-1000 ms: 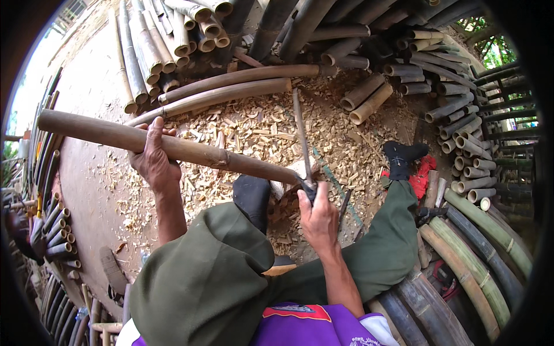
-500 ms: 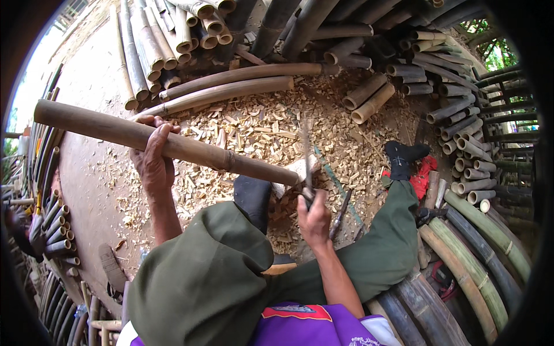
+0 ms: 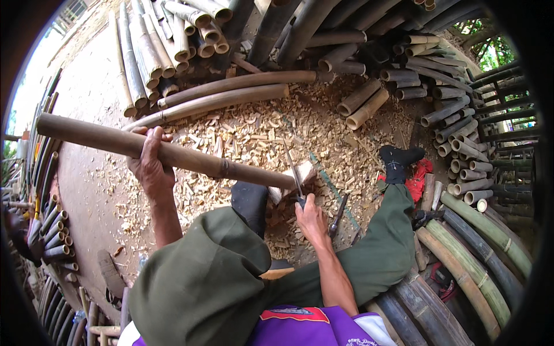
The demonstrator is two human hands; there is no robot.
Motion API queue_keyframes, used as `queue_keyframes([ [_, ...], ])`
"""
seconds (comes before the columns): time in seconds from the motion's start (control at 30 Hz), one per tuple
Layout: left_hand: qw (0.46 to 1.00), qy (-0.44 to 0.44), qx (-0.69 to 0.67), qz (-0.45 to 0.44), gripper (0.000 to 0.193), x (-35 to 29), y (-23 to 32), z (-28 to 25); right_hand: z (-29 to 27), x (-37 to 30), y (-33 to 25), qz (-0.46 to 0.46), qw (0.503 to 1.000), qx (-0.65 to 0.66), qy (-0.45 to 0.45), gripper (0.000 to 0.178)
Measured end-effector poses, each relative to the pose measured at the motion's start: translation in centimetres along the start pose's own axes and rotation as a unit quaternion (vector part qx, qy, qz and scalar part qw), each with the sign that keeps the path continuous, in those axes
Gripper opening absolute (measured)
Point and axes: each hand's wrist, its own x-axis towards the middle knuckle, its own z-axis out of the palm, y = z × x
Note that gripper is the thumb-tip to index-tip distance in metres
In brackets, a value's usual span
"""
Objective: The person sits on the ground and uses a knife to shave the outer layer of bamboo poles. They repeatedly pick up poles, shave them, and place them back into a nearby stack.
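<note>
My left hand (image 3: 151, 167) is wrapped round a long brown bamboo pole (image 3: 190, 163), which slants from the far left down toward the middle. The pole's right end rests on or just over a pale-topped wooden block (image 3: 309, 171). My right hand (image 3: 312, 219) is closed on the dark handle of a long narrow-bladed tool (image 3: 293, 164); the frames do not show whether it is a knife or a saw. Its blade points up and away, right beside the pole's end. Just right of that hand lies a second dark tool (image 3: 337, 218).
Wood chips (image 3: 248, 135) cover the ground ahead. Two long bamboo pieces (image 3: 231, 95) lie beyond the pole, with stacked bamboo (image 3: 153, 52) behind. More cut bamboo (image 3: 467, 150) is piled at the right, near a red cloth (image 3: 420, 180). A sandal (image 3: 109, 271) lies at left.
My right hand has moved slightly down, and the blurred, upright blade now shows sharply, tilted left across the pole's end. The pole has shifted a little left and down, still in my left hand.
</note>
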Motion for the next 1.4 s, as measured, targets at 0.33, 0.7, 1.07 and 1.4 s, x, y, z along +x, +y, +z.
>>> queue_keyframes([
  [0.33,0.987,-0.151,-0.031,-0.053,0.052,0.0,0.4,-2.5,-0.1,-2.0,-0.9,-0.032,0.997,0.047,0.045,0.033],
  [0.7,1.0,0.008,-0.005,0.019,0.032,0.1,0.0,-1.1,-2.8,-3.2,-3.2,-0.181,0.953,0.161,0.185,0.027],
  [1.07,0.99,-0.142,-0.021,-0.003,0.046,0.3,1.3,-2.5,-4.6,-2.8,-4.4,-0.193,0.956,0.145,0.167,0.032],
  [1.4,0.998,0.046,0.007,0.038,0.027,-1.0,1.4,-1.0,-5.2,-3.5,-5.0,-0.111,0.983,0.122,0.082,0.034],
])
